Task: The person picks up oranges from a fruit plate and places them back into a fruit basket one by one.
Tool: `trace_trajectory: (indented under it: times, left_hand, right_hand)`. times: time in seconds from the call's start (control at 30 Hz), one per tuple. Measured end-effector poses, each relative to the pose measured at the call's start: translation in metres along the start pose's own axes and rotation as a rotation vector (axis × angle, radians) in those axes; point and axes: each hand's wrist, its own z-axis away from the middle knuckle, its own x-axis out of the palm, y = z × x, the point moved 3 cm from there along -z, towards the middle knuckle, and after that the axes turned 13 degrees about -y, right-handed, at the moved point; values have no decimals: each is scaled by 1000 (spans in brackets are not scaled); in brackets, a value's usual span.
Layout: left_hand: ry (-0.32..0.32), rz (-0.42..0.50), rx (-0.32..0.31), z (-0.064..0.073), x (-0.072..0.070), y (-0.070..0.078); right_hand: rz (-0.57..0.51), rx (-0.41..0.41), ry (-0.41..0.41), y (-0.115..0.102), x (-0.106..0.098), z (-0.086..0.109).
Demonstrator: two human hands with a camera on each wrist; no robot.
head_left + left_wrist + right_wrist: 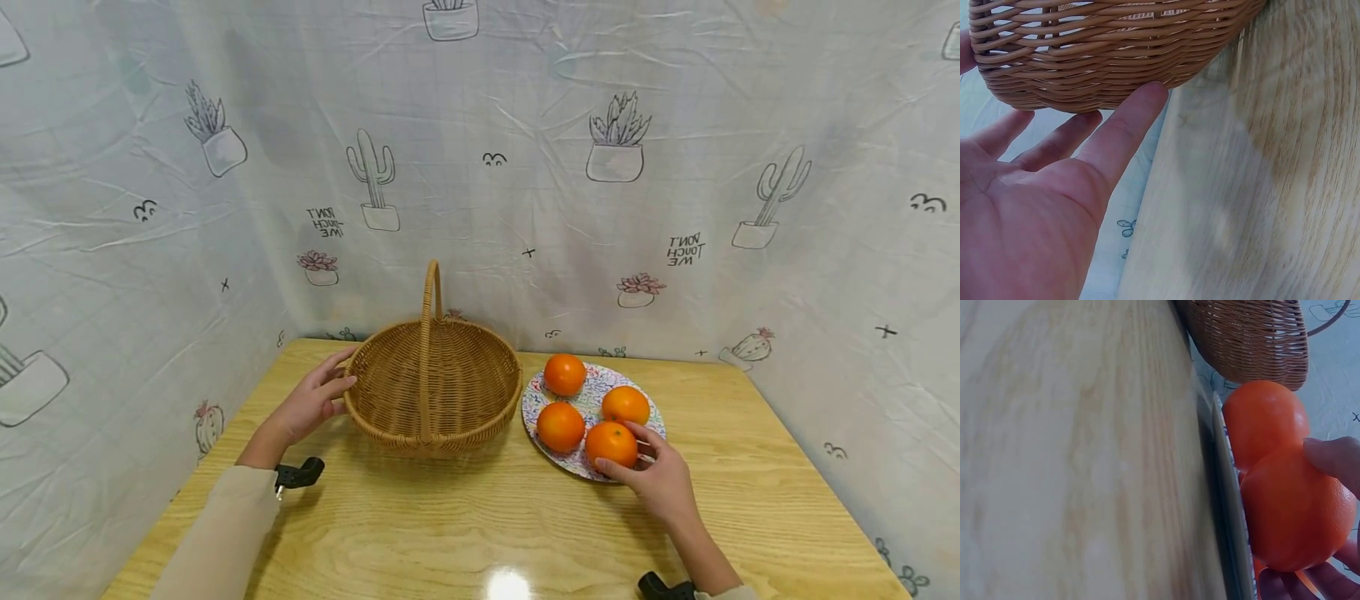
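My left hand is at the left side of a wicker basket with a tall arched handle. Its thumb lies at the rim, while the other fingers reach along the woven outer wall. On the right, my right hand holds an orange between thumb and fingers, at the near side of a round patterned plate. Three more oranges sit on the plate: one at the back, one at the left and one behind the held orange.
The basket and plate stand side by side on a wooden table, near its back edge. A cloth printed with cacti surrounds the back and both sides. Dark wrist mounts are strapped on both forearms.
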Motion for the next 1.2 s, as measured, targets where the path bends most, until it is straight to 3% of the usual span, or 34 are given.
trace_trajectory:
  times: [0.8, 1.2]
  left_hand:
    - [-5, -11, -15, -1, -1, 4]
    - [-18, -4, -21, -2, -3, 3]
  right_hand:
    - [-90, -120, -47, -30, -12, -2]
    - [-81, -219, -117, -66, -18, -17]
